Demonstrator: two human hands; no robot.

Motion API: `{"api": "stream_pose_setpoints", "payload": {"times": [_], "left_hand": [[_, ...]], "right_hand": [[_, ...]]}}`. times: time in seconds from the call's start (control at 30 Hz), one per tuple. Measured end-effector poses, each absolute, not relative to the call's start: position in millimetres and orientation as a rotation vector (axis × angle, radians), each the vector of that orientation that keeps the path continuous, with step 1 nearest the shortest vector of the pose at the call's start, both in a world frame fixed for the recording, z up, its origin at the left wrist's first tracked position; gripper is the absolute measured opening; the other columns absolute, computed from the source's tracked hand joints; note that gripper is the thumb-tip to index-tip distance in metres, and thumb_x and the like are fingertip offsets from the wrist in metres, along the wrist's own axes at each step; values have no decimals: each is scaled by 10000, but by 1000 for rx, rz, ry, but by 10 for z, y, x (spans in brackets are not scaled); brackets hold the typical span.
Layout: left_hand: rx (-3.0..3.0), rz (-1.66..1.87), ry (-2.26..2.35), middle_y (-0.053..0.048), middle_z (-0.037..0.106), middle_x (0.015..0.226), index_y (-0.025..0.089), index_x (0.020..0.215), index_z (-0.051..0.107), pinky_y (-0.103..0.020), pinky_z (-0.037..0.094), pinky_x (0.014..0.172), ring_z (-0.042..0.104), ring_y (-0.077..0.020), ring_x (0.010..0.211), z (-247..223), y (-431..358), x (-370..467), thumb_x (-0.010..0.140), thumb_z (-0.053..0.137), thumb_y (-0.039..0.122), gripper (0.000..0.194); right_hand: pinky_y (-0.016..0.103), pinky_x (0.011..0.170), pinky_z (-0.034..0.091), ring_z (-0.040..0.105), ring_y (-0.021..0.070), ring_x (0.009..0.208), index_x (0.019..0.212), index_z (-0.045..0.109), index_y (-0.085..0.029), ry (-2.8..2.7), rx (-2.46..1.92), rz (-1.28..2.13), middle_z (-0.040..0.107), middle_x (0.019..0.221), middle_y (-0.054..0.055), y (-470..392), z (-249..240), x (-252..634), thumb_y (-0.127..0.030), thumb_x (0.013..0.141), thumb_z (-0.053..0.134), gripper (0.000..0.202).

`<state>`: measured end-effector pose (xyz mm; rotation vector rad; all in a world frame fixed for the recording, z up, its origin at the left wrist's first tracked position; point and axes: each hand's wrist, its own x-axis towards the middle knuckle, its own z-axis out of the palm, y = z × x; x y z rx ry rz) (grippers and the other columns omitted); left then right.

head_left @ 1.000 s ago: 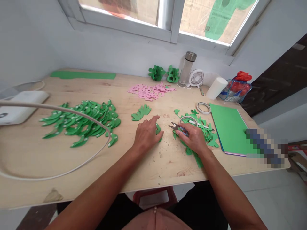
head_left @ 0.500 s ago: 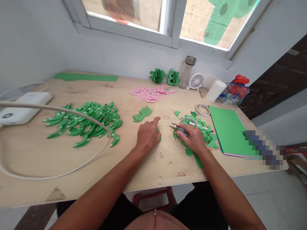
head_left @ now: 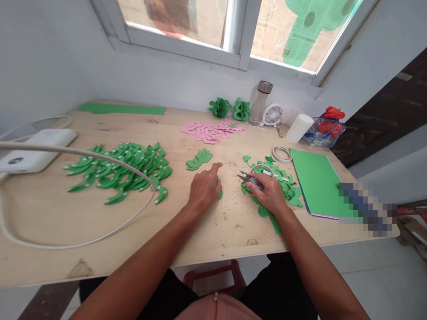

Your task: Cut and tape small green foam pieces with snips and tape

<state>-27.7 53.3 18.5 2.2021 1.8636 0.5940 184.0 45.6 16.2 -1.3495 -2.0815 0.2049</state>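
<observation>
My left hand (head_left: 204, 187) rests near the table's middle, its index finger pointing out and the other fingers curled over a green paper piece (head_left: 219, 189), which shows only at the hand's right edge. In my right hand (head_left: 269, 192) are small dark-bladed snips (head_left: 247, 177), their blades apart and pointing left. Under and beside that hand lie green paper scraps (head_left: 293, 195) with a tape roll and a white pen (head_left: 269, 173). Beyond my left hand sit green leaf-shaped cutouts (head_left: 199, 159).
Left: a heap of green cutouts (head_left: 126, 166), a white device (head_left: 36, 151) and a looping cable. Back: pink cutouts (head_left: 210, 132), green paper flowers (head_left: 220, 107), a bottle (head_left: 259, 104), a fan (head_left: 272, 114). Right: green sheets (head_left: 320, 182), another tape roll (head_left: 282, 154), a white roll (head_left: 299, 128).
My left hand has shifted very slightly left, and less of the green piece shows beside it. The camera view has moved a little. My right hand still holds the snips.
</observation>
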Motion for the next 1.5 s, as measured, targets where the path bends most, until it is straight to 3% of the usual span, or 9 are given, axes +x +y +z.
{"api": "stream_pose_setpoints", "payload": {"times": [0.27,0.47,0.57,0.67,0.8,1.03,1.23,1.5], "left_hand": [[1987,975,1656,17,621,729,204,1230,456,-268,448,667,587,-155,671,182,533,-321,737,468,89,506],[1842,1306,1494,37,606,711,194,1210,450,-270,469,741,574,-127,696,222,518,-334,758,496,130,459],[1820,1393,1466,30,618,735,201,1215,447,-281,478,743,583,-129,710,239,492,-314,769,509,143,455],[1812,1448,1459,20,631,764,210,1220,450,-292,483,747,590,-134,725,246,464,-292,774,524,153,456],[1801,1489,1441,15,632,774,207,1225,449,-297,484,761,592,-132,731,248,440,-279,786,528,165,448],[1737,1490,1372,22,616,764,217,1240,441,-308,488,784,594,-126,727,232,418,-256,789,539,179,463],[1424,1468,1208,25,577,717,202,1231,441,-280,503,669,583,-129,680,229,437,-239,765,570,222,484],[1155,1470,1143,33,566,679,174,1125,464,-229,468,599,563,-108,625,239,535,-296,710,613,217,443]], "right_hand": [[295,616,465,597,175,674,945,706,-164,-1808,-1363,456,696,827,74,483,169,1827,-394,787,610,295],[235,485,355,456,107,547,941,692,-151,-1368,-1329,937,595,694,9,460,369,1721,-458,705,673,388],[213,431,250,333,65,463,879,679,-149,-1244,-1343,1109,479,571,-44,437,489,1567,-455,661,703,376],[215,412,183,245,50,435,774,651,-154,-1191,-1353,1145,383,523,-72,459,482,1373,-473,645,704,348],[220,423,197,259,62,446,728,634,-156,-1132,-1360,1150,346,498,-78,537,336,1171,-500,648,691,357],[221,501,287,355,90,534,670,630,-160,-1209,-1322,1108,466,558,-46,586,181,1100,-479,650,691,326],[221,469,232,291,80,493,641,596,-170,-1195,-1339,1098,388,516,-66,577,160,1139,-404,661,665,245],[229,436,169,217,73,461,648,558,-182,-1144,-1335,1148,283,505,-81,552,198,1174,-415,677,642,249]]}}
